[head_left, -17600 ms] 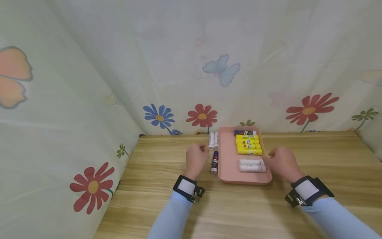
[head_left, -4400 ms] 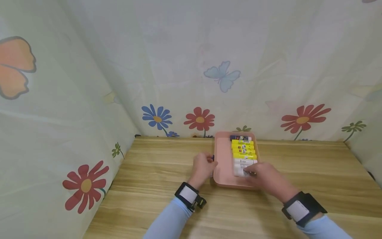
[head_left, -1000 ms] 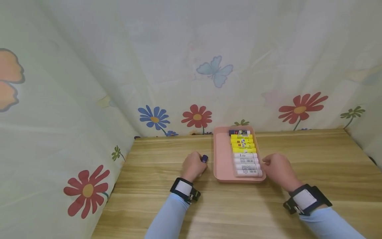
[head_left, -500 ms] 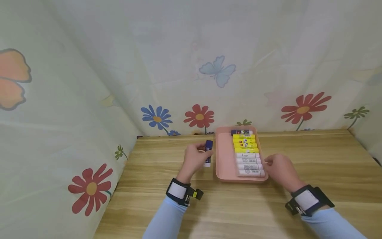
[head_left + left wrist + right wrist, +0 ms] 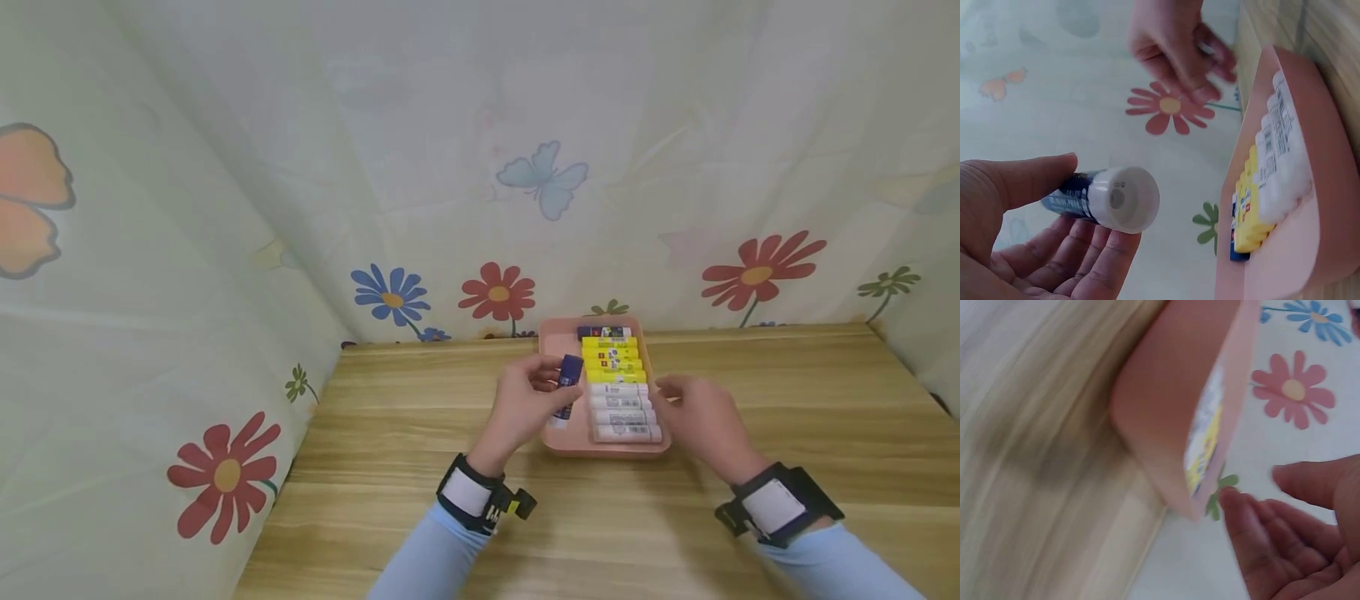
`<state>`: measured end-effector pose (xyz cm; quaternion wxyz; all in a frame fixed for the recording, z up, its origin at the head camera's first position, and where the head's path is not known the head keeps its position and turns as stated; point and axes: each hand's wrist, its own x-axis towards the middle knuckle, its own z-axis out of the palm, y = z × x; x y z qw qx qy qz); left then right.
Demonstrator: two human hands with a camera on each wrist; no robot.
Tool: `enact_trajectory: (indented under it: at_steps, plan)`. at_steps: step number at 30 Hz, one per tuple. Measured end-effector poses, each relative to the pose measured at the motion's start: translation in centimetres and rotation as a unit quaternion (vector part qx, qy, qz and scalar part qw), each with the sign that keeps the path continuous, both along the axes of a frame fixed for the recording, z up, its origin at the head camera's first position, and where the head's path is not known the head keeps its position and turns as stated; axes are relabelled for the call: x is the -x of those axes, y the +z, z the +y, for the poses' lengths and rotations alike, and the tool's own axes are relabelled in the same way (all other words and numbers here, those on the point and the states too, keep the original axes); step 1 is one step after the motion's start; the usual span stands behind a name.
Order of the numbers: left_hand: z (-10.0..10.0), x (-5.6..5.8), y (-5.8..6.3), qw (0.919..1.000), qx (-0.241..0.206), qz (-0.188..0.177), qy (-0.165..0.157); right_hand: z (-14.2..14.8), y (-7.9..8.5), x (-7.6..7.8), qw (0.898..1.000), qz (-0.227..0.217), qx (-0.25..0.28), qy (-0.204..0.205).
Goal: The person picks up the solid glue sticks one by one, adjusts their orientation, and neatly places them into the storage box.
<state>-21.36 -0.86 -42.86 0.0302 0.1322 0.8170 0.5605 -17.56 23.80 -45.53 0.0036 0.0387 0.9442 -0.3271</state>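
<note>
In the head view my left hand (image 5: 521, 408) pinches a dark blue glue stick (image 5: 567, 385) between thumb and fingers, above the left part of a pink tray (image 5: 558, 337). The left wrist view shows the white hollow end of that glue stick (image 5: 1129, 199) facing the camera. My right hand (image 5: 703, 421) is beside the tray's right rim, its thumb and fingers apart and holding nothing. Along the tray's right side lie a dark blue glue stick (image 5: 604, 332), several yellow glue sticks (image 5: 613, 353) and several white ones (image 5: 624, 417), all in one column.
The tray stands on a wood-grain table (image 5: 420, 400), near its back edge. A flower-printed curtain (image 5: 420, 167) hangs behind and to the left. Both wrists wear black straps (image 5: 780, 500).
Over the last second my left hand has brought the blue glue stick rightward from the table to above the tray. Earlier, more white glue sticks joined the column. My right hand has stayed by the rim lately.
</note>
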Motion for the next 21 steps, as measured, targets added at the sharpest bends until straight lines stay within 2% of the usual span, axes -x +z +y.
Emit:
enact_trajectory:
  at_steps: [4, 6, 9, 12, 15, 21]
  plan:
    - [0.9, -0.7, 0.0, 0.9987, -0.037, 0.031, -0.015, -1.5, 1.4, -0.8, 0.999, 0.036, 0.038, 0.017]
    - [1.3, -1.3, 0.4, 0.9976, -0.056, 0.037, -0.018, -2.3, 1.8, -1.1, 0.995, 0.075, 0.048, 0.036]
    - [1.8, -2.1, 1.2, 0.9955, -0.085, 0.039, -0.019, -3.2, 2.0, -1.3, 0.987, 0.135, 0.055, 0.073]
    - [2.2, -2.6, 1.5, 0.9916, -0.12, 0.042, -0.027, -3.9, 2.1, -1.4, 0.978, 0.176, 0.057, 0.1]
    - [2.5, -2.4, 1.0, 0.9888, -0.139, 0.042, -0.036, -4.3, 2.2, -1.4, 0.972, 0.201, 0.056, 0.106]
    - [2.9, -1.6, -0.7, 0.9869, -0.149, 0.041, -0.046, -4.4, 2.0, -1.4, 0.967, 0.224, 0.054, 0.106]
